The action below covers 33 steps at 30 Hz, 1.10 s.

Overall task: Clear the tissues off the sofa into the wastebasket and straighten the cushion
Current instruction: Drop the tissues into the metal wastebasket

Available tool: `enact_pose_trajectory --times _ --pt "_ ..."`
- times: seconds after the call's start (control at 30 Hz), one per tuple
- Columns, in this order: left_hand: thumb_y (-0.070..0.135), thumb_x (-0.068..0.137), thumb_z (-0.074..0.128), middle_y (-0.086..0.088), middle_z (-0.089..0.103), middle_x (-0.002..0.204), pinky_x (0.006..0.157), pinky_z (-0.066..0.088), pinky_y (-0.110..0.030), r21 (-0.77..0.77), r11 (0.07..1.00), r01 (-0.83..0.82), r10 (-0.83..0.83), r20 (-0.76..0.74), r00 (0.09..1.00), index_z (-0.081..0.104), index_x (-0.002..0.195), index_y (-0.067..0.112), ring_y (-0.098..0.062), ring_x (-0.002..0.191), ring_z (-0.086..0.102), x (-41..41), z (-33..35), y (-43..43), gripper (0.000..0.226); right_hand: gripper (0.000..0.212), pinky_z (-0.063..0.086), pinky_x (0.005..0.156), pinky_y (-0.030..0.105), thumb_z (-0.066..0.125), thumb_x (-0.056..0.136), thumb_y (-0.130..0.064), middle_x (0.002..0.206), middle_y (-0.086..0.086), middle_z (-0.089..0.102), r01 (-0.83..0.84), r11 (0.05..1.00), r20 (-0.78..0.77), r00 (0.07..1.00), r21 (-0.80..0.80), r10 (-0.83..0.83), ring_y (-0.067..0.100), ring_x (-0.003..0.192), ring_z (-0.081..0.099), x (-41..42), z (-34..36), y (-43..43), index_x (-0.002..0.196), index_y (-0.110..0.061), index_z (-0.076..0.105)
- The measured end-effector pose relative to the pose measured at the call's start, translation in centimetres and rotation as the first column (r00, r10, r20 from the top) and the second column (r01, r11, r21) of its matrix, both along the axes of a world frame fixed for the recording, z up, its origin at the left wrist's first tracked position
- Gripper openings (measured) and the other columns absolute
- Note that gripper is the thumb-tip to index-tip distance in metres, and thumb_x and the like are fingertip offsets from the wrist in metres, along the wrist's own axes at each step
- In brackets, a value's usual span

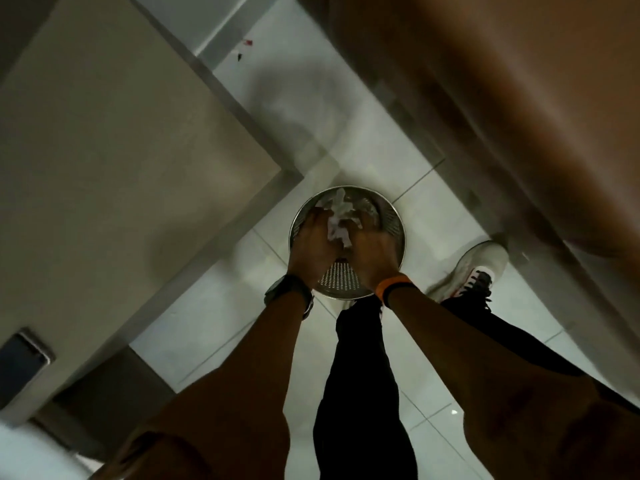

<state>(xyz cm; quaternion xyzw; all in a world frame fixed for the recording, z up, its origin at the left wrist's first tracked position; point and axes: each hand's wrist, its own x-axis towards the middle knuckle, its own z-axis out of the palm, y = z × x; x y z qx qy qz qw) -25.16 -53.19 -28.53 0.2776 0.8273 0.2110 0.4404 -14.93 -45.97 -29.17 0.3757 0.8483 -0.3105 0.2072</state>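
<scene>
Hovering side by side directly above the perforated steel wastebasket [394, 230], both hands [343, 252] press a crumpled wad of tissues [337, 220] between them, equally near its mouth.

Person, seen from above. Both forearms are bare, with no sleeves in view. Left wrist: a watch [289, 294] on a dark band, with a metallic grey case at its outer edge. Right wrist: an orange band [393, 285] with a thinner black band lying just beside it on the forearm side. Legs: black trousers [360, 393], plain, full length. Right foot: a light grey sneaker [474, 268] with black laces and a small reddish accent near the ankle.
</scene>
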Motion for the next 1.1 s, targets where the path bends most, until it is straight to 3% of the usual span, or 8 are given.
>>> enact_pose_trajectory --times 0.2,0.3,0.4,0.6,0.77,0.97,1.03,1.1 --pt "0.025 0.083 0.077 -0.019 0.063 0.132 0.098 0.058 -0.046 0.252 0.953 0.17 -0.077 -0.339 0.938 0.057 0.13 0.006 -0.036 0.119 0.062 0.4 6.1 1.7 0.054 0.055 0.063 0.076 0.04 0.082 0.071 -0.012 0.129 0.01 0.067 0.119 0.971 -0.265 0.962 0.206 -0.062 0.031 0.103 0.072 0.2 7.5 2.4 0.123 -0.015 0.066" --pt "0.049 0.089 0.068 -0.009 0.057 0.14 0.103 0.049 -0.038 0.271 0.933 0.236 -0.08 -0.484 0.871 0.052 0.135 0.019 -0.027 0.129 0.054 -0.9 10.7 5.2 0.057 0.038 0.058 0.087 0.036 0.064 0.088 -0.03 0.13 0.001 0.062 0.198 0.921 -0.405 0.913 0.336 -0.049 0.023 0.116 0.059 0.5 12.7 7.2 0.125 -0.022 0.061" --pt "0.052 0.092 0.057 -0.003 0.048 0.147 0.109 0.041 -0.038 0.319 0.892 0.32 -0.081 -0.584 0.808 0.046 0.141 0.023 -0.022 0.137 0.043 -3.3 14.4 12.1 0.058 0.05 0.043 0.096 0.04 0.058 0.087 -0.052 0.137 0.003 0.055 0.273 0.824 -0.432 0.901 0.496 -0.039 0.025 0.123 0.049 -0.4 16.7 14.5 0.129 -0.024 0.056" --pt "0.048 0.093 0.051 -0.026 0.057 0.141 0.098 0.053 -0.05 0.323 0.802 0.503 -0.1 -0.757 0.645 0.054 0.139 0.001 -0.041 0.123 0.059 -7.1 20.3 30.6 0.066 0.054 0.04 0.102 0.05 0.053 0.085 -0.062 0.142 0.009 0.048 0.452 0.674 -0.483 0.861 0.584 -0.159 0.031 0.128 0.045 -3.0 21.4 30.7 0.128 -0.03 0.046" --pt "0.048 0.088 0.07 -0.022 0.041 0.155 0.116 0.041 -0.051 0.497 0.749 0.439 -0.022 -0.643 0.766 0.038 0.151 0.006 -0.037 0.143 0.043 -9.0 22.4 43.2 0.083 0.069 0.041 0.104 0.051 0.059 0.084 -0.062 0.148 0.014 0.042 0.592 0.626 -0.567 0.777 0.508 -0.274 0.035 0.133 0.043 -3.7 22.9 42.8 0.136 -0.018 0.048" --pt "0.034 0.08 0.085 -0.011 0.007 0.167 0.121 0.035 -0.05 0.732 0.679 -0.05 0.101 -0.025 0.995 -0.005 0.158 0.02 -0.028 0.152 0.024 -13.5 23.9 54.0 0.12 0.112 0.034 0.119 0.042 0.082 0.069 -0.057 0.154 0.015 0.033 0.909 0.417 -0.808 0.258 0.017 -0.53 0.03 0.143 0.034 -1.0 23.9 57.5 0.153 -0.01 0.026" --pt "0.031 0.08 0.086 -0.005 0.017 0.167 0.119 0.04 -0.049 0.712 0.7 -0.046 -0.004 0.068 0.998 -0.001 0.159 0.023 -0.023 0.15 0.032 -14.3 24.3 56.4 0.119 0.123 0.036 0.12 0.042 0.091 0.064 -0.047 0.154 0.01 0.037 0.829 0.499 -0.759 0.15 -0.253 -0.633 0.025 0.142 0.04 0.4 24.0 61.3 0.155 -0.012 0.017" --pt "0.035 0.08 0.085 0.0 0.024 0.166 0.12 0.04 -0.045 0.677 0.735 0.036 -0.083 0.038 0.996 0.007 0.159 0.022 -0.017 0.151 0.032 -14.2 24.6 58.1 0.112 0.114 0.044 0.114 0.045 0.095 0.062 -0.036 0.147 0.004 0.05 0.73 0.609 -0.71 0.247 -0.31 -0.659 0.02 0.135 0.052 1.4 24.1 63.6 0.151 -0.012 0.027"
